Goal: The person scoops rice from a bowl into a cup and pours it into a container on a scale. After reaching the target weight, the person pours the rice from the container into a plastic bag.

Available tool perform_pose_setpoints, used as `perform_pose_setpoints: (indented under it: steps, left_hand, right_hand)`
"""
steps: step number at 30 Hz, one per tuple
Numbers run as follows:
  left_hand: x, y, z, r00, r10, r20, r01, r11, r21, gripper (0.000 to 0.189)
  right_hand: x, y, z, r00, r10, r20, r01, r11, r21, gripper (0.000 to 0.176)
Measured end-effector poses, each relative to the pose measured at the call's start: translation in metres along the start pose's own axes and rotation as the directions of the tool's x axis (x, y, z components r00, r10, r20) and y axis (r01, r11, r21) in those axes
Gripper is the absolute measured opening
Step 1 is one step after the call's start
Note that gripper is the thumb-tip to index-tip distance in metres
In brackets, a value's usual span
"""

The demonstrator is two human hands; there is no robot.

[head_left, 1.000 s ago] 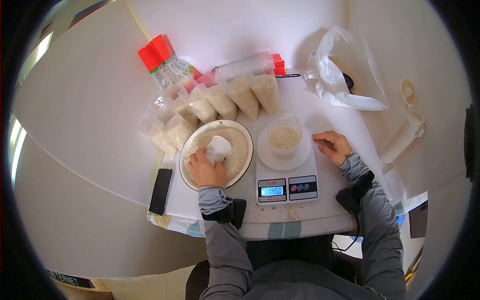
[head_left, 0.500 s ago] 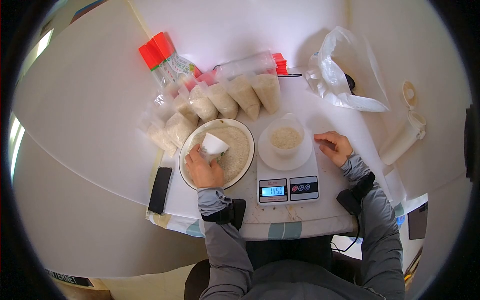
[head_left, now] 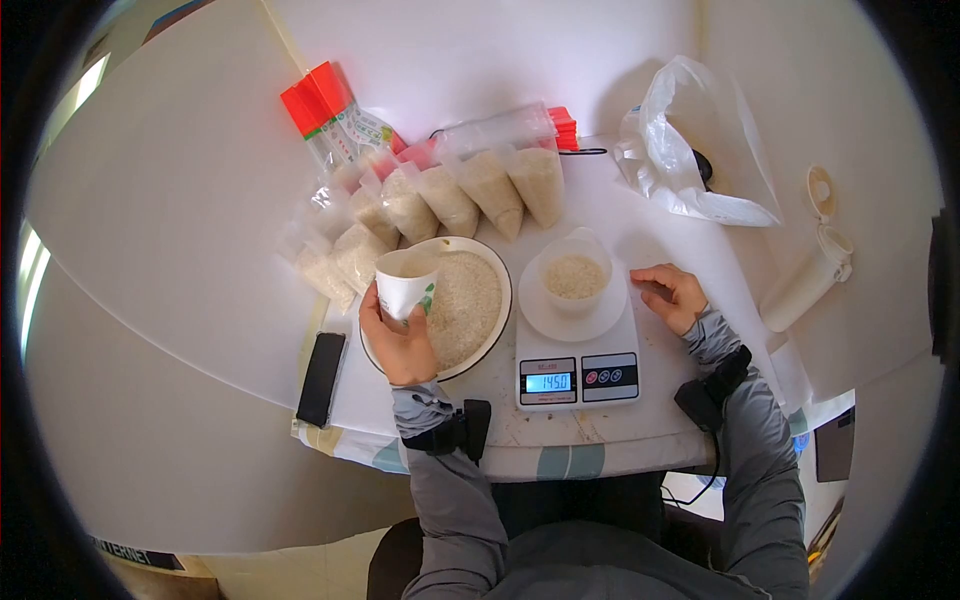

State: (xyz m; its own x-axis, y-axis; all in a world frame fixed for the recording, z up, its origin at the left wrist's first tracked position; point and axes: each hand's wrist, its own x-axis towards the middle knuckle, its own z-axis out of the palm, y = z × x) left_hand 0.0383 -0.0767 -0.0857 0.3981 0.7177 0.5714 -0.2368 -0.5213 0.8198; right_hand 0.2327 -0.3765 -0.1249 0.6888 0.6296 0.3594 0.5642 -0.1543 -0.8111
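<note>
My left hand is closed around a white paper cup with a green print. The cup stands upright, mouth up, over the left part of a white enamel bowl. Loose rice lies in the bowl. To its right is a kitchen scale whose display reads 145.0. A translucent cup of rice stands on the scale's round plate. My right hand rests on the table just right of the scale, thumb and forefinger apart, holding nothing.
Several clear bags of rice stand behind the bowl, with red-topped packaging behind them. A black phone lies at the left. On the right are a white plastic bag and a cream bottle with its lid up.
My left hand has raised the paper cup from the rice and turned it from tilted to upright. The right hand stays in place, and the display still reads 145.0.
</note>
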Motion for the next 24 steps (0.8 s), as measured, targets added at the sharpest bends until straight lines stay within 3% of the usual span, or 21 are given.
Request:
perform_pose_setpoints:
  steps: [7,9,10,12,16,24]
  left_hand:
    - [0.000,0.006,-0.001,0.999,-0.036,-0.009,0.033,0.964,-0.265,0.050]
    - [0.001,0.010,0.000,0.986,-0.141,0.085,0.162,0.747,-0.645,0.048]
    - [0.001,0.011,-0.001,0.986,-0.141,0.085,0.162,0.747,-0.644,0.048]
    - [0.001,0.012,-0.001,0.961,-0.223,0.164,0.269,0.609,-0.746,0.046]
    - [0.001,0.014,0.001,0.945,-0.253,0.209,0.316,0.529,-0.788,0.045]
    - [-0.007,0.010,0.012,0.922,-0.292,0.253,0.386,0.669,-0.635,0.052]
  right_hand:
    - [0.001,0.004,0.001,1.000,-0.014,-0.005,0.014,1.000,0.006,0.031]
    - [0.001,0.004,0.001,1.000,-0.017,-0.005,0.017,1.000,0.009,0.031]
    - [0.001,0.001,0.000,1.000,-0.018,-0.005,0.018,1.000,-0.010,0.031]
    - [0.001,0.001,0.000,1.000,-0.019,-0.002,0.019,0.999,-0.029,0.031]
    - [0.000,0.003,0.000,1.000,-0.015,-0.001,0.015,1.000,0.007,0.031]
    - [0.000,0.004,-0.001,1.000,-0.020,0.005,0.020,1.000,-0.003,0.032]
